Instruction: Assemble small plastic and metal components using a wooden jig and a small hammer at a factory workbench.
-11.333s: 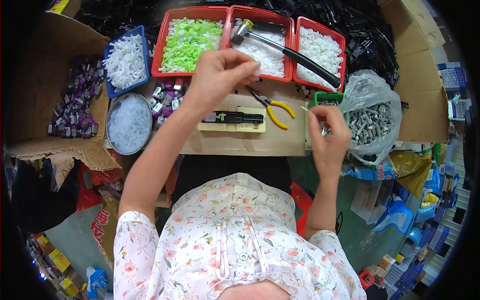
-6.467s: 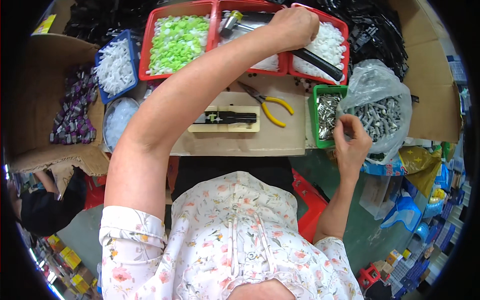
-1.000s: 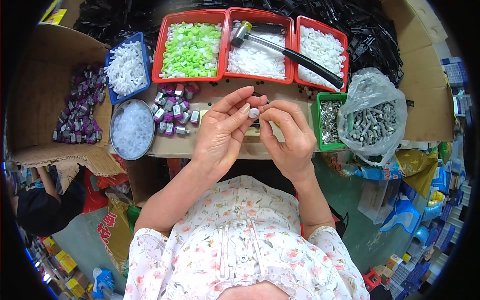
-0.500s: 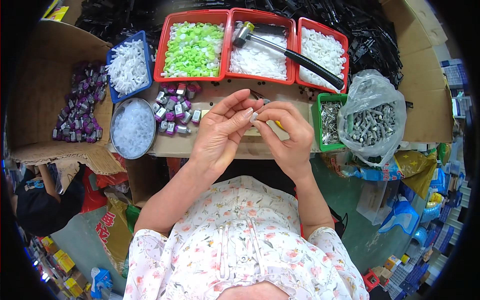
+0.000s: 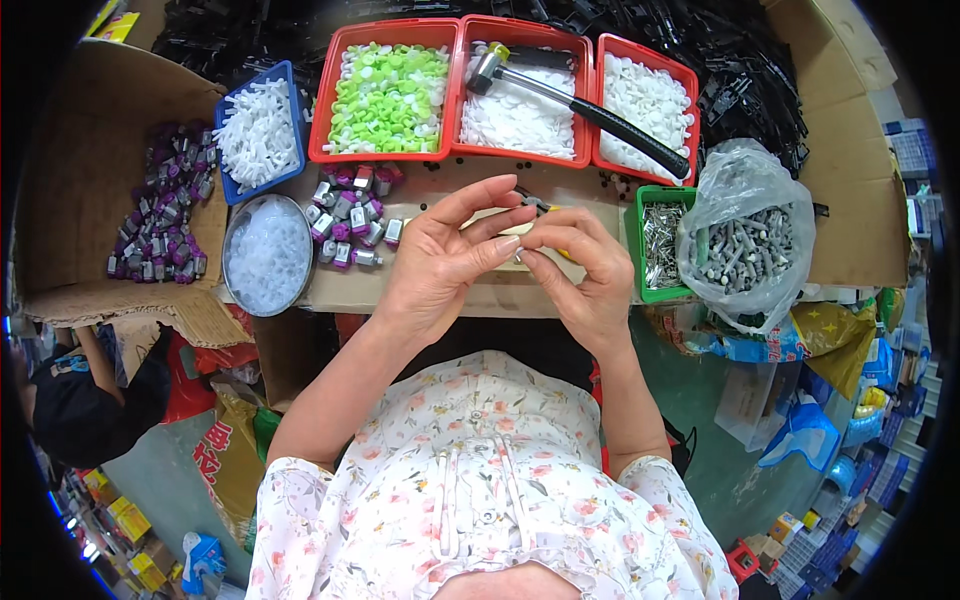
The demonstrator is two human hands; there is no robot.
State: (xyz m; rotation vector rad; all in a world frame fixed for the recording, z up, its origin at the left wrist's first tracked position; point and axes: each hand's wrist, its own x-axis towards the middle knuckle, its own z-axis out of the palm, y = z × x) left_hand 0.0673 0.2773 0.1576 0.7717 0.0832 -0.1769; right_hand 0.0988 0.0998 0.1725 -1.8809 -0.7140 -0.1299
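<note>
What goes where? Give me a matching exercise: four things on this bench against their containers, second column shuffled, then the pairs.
Things:
1. green caps
2. hammer
3. white cross-shaped pieces
4. grey metal parts

Places:
A. blue tray
B. clear plastic bag
C. left red tray
D. lying across the middle red tray and right red tray

Pairs: 1-C, 2-D, 3-A, 4-B

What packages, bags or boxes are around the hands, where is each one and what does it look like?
Clear plastic bag: right of the right hand, crumpled, full of grey metal parts.
Cardboard box: far left, brown, open, holding purple and silver parts.
Yellow bag: below the clear bag, crumpled.
Small blue packet: lower left on the floor.
</note>
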